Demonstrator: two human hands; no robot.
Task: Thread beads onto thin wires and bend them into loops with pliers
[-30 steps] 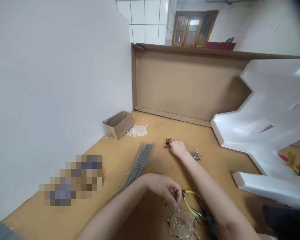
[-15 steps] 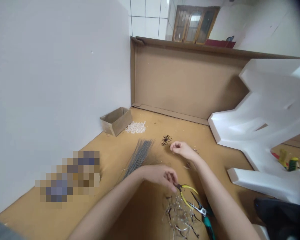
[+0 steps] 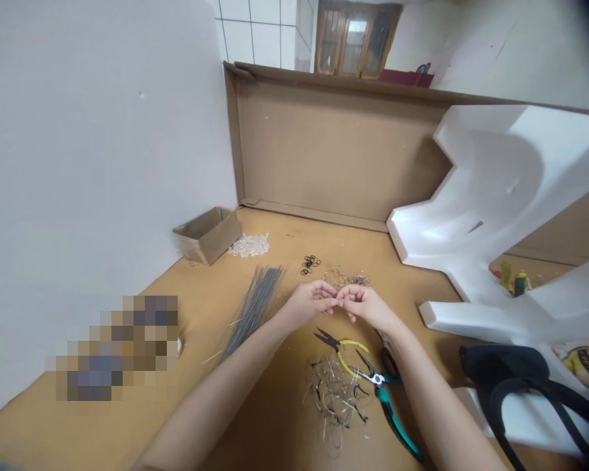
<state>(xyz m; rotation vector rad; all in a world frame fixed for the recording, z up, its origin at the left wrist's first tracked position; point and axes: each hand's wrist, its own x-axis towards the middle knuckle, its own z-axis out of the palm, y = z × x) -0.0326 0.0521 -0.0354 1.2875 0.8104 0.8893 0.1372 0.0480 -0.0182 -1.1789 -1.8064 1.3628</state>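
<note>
Head view, centre: left hand (image 3: 311, 304) and right hand (image 3: 366, 305) meet at bent fingertips; whether they grip anything, I cannot tell. Black rings (image 3: 309, 263) lie just above, yellow-handled pliers (image 3: 338, 344) below. White wall (image 3: 103, 144) left, cardboard panel (image 3: 334, 150) upper centre and white foam (image 3: 500, 163) right bound the table (image 3: 358, 242).

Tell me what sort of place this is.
Probably an indoor craft workspace, judging by the green-handled pliers, the bundle of thin grey strands and the cluster of black rings.
</note>
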